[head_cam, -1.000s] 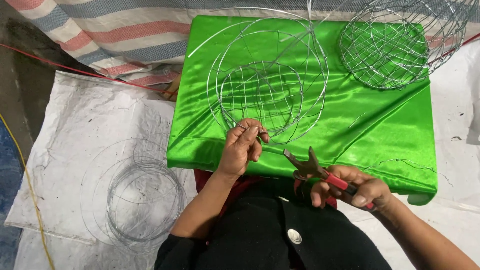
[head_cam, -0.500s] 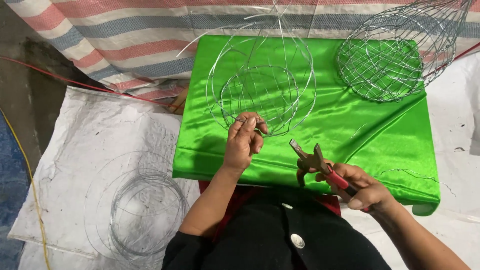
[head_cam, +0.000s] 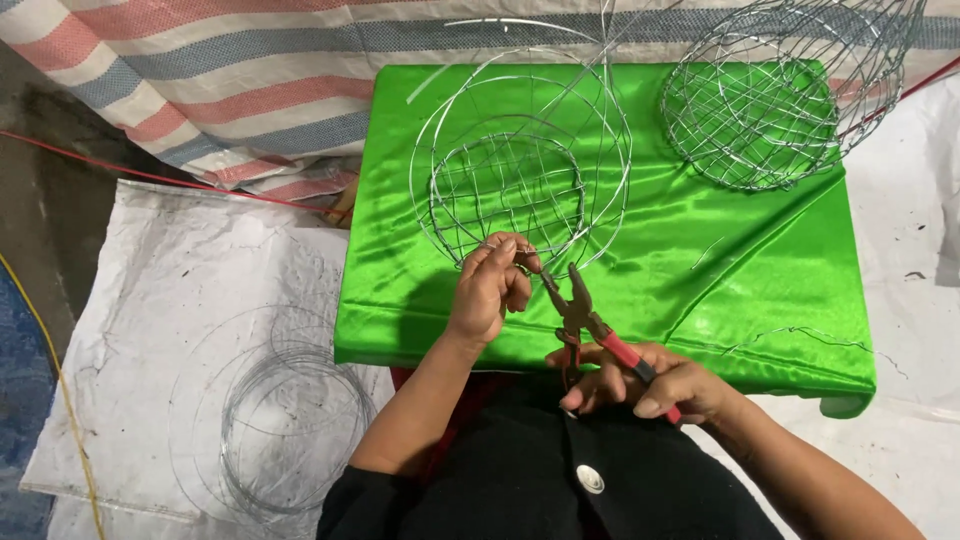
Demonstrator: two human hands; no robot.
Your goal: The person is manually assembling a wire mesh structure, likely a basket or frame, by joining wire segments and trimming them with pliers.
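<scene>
Pinching wire, pliers at the ready.
The left hand (head_cam: pixel 490 290) pinches the wire frame's (head_cam: pixel 520 165) near rim on the green surface (head_cam: pixel 720 270); the right hand (head_cam: pixel 650 385) grips red-handled pliers (head_cam: pixel 590 325), nose beside the pinch.

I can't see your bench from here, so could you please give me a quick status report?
Left hand pinching wire frame at near rim. Right hand holding red-handled pliers, tips beside that pinch. Finished wire basket apart, far right; nothing in between.
</scene>
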